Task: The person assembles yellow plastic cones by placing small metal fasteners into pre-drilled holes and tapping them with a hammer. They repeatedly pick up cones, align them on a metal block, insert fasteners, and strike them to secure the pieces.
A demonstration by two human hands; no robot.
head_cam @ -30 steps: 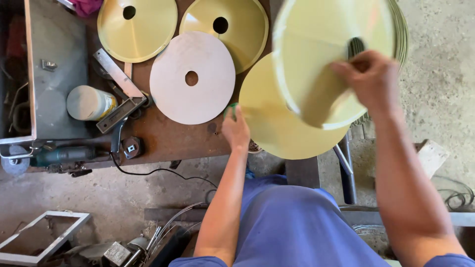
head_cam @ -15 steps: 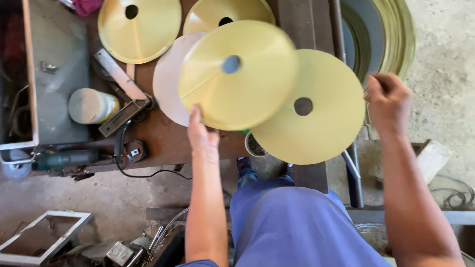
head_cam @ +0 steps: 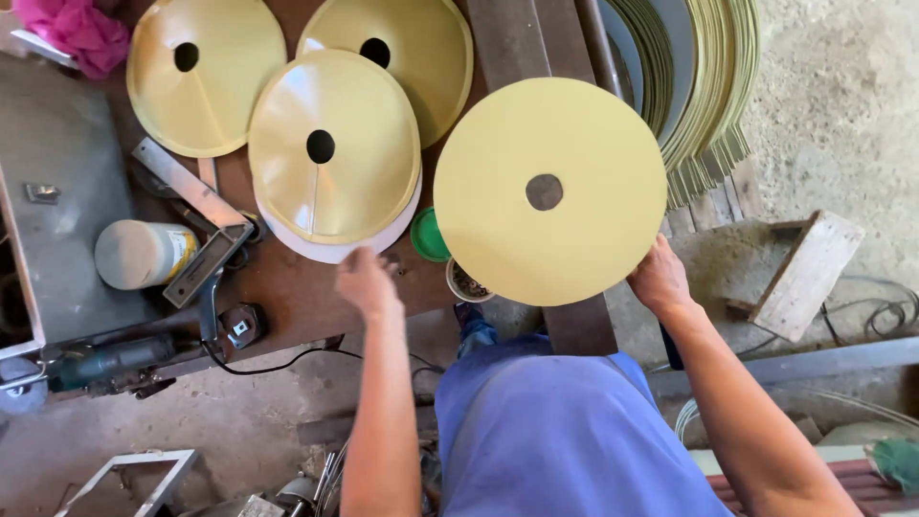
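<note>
My left hand (head_cam: 369, 282) hovers just below the near edge of a shallow yellow cone (head_cam: 335, 144) with a centre hole. The cone rests on a white disc (head_cam: 335, 251) on the brown workbench (head_cam: 297, 287), and the hand holds nothing. My right hand (head_cam: 659, 278) grips the near right edge of a flat yellow disc (head_cam: 550, 191) with a centre hole. This disc lies over the bench's right end and a steel beam (head_cam: 507, 38).
Two more yellow cones (head_cam: 201, 77) (head_cam: 412, 48) lie at the back. A green lid (head_cam: 431, 235) and a small can (head_cam: 467, 282) sit beside the flat disc. A white canister (head_cam: 144, 254), try square (head_cam: 196, 220) and power tool (head_cam: 96, 364) are left. Stacked discs (head_cam: 689, 86) lean at right.
My left hand carried the yellow cone left and down onto the white disc, then let go. My right hand dropped to the flat disc's near edge and took hold of it.
</note>
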